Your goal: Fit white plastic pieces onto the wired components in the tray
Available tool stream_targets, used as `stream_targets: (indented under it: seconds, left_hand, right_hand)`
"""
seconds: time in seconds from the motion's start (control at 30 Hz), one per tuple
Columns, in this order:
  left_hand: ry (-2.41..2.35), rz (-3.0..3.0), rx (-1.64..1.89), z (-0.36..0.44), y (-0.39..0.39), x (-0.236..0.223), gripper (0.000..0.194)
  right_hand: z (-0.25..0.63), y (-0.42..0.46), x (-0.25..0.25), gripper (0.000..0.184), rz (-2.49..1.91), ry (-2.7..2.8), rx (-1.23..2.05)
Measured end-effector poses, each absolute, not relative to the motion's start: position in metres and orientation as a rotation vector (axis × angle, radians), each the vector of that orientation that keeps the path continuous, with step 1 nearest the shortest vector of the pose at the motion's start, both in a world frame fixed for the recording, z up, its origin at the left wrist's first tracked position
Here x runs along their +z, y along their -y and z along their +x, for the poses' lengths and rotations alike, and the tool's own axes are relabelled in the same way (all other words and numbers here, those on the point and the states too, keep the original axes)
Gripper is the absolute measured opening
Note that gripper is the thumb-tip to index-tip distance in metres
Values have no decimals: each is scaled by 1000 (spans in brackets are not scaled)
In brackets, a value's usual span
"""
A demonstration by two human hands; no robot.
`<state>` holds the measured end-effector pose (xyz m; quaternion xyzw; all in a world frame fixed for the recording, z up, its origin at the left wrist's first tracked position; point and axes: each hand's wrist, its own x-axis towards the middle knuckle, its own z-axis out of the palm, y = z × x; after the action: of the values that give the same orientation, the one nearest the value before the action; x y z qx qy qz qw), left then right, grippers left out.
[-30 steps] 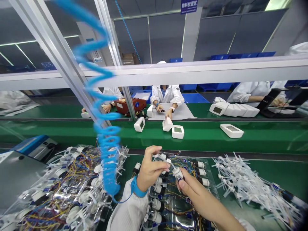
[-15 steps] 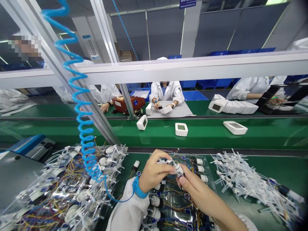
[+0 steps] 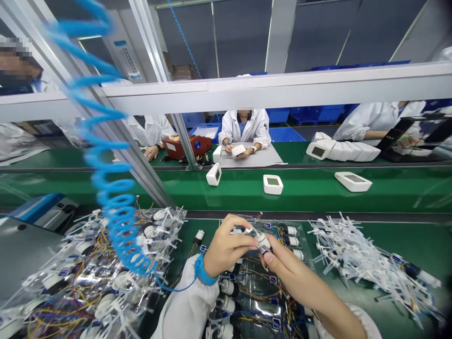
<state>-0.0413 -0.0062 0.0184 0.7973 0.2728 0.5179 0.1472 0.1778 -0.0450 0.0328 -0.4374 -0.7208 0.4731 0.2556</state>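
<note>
My left hand (image 3: 226, 245) and my right hand (image 3: 282, 266) meet over the green bench and pinch one small white cylindrical part (image 3: 262, 242) between their fingertips. A blue wrist strap (image 3: 201, 272) circles my left wrist, and its blue coiled cord (image 3: 106, 169) swings up to the left. Under my hands lies a clear bag of the same white parts with coloured wires (image 3: 247, 292). Both hands are closed on the part.
A heap of wired white parts (image 3: 88, 273) fills the left side. Loose white plastic pieces (image 3: 360, 259) are piled on the right. White display units (image 3: 273, 184) ride the green conveyor (image 3: 318, 190) beyond. People in white coats (image 3: 243, 127) sit across it. A slanted metal post (image 3: 116, 132) crosses on the left.
My hands drew slightly closer together and rose in the picture with the part between them. The coiled cord swung left. Units on the conveyor shifted right, and the person opposite picked one up.
</note>
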Motion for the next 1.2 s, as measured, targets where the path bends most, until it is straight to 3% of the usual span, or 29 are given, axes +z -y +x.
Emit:
stream_targets:
  seconds: [0.4, 0.7, 0.87, 1.2]
  left_hand:
    - [-769, 2294, 1511, -34, 7, 17, 17]
    - [-757, 2270, 1530, -31, 8, 14, 21]
    - [-705, 2254, 1520, -30, 8, 13, 15]
    - [-627, 2200, 1480, -28, 9, 12, 24]
  right_hand:
    - [177, 44, 32, 50, -1138, 1964, 1297]
    - [183, 47, 20, 61, -1245, 1973, 1319]
    - [184, 47, 25, 55, -1172, 1980, 1385]
    - [184, 44, 33, 50, -1093, 1948, 1456]
